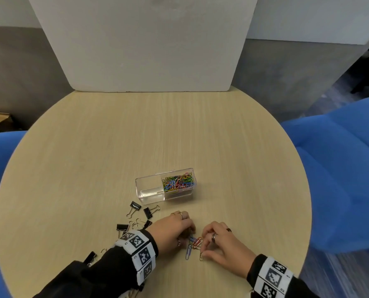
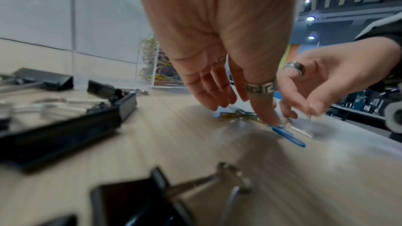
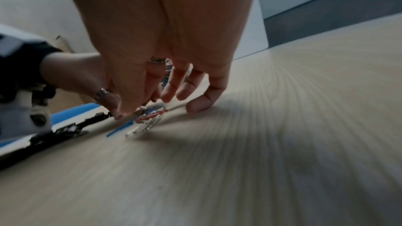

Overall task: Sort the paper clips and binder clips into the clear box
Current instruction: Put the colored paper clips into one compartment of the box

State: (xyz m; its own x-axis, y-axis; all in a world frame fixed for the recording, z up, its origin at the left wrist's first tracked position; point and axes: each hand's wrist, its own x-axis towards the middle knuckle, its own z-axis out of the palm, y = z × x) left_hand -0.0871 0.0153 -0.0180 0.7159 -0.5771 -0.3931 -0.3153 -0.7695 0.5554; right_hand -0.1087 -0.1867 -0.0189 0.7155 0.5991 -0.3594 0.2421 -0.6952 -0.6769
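Note:
A clear box (image 1: pixel 150 193) stands mid-table; its right compartment holds several coloured paper clips (image 1: pixel 178 181) and its left compartment is bare. A small pile of loose paper clips (image 1: pixel 193 244) lies between my hands. My left hand (image 1: pixel 189 232) reaches down over the pile with fingers nearly straight, and its ringed thumb (image 2: pixel 264 109) presses on a blue clip (image 2: pixel 289 135). My right hand (image 1: pixel 203 244) arches over the pile from the right, thumb and fingers apart on the table around the clips (image 3: pixel 150 116). Several black binder clips (image 1: pixel 135 206) lie to the left.
The round wooden table (image 1: pixel 114 147) has a white board (image 1: pixel 149 44) standing at its far edge. Blue chairs (image 1: pixel 340 168) flank the table. More binder clips (image 1: pixel 122 227) lie close to my left wrist and one (image 1: pixel 91 256) beside my left sleeve.

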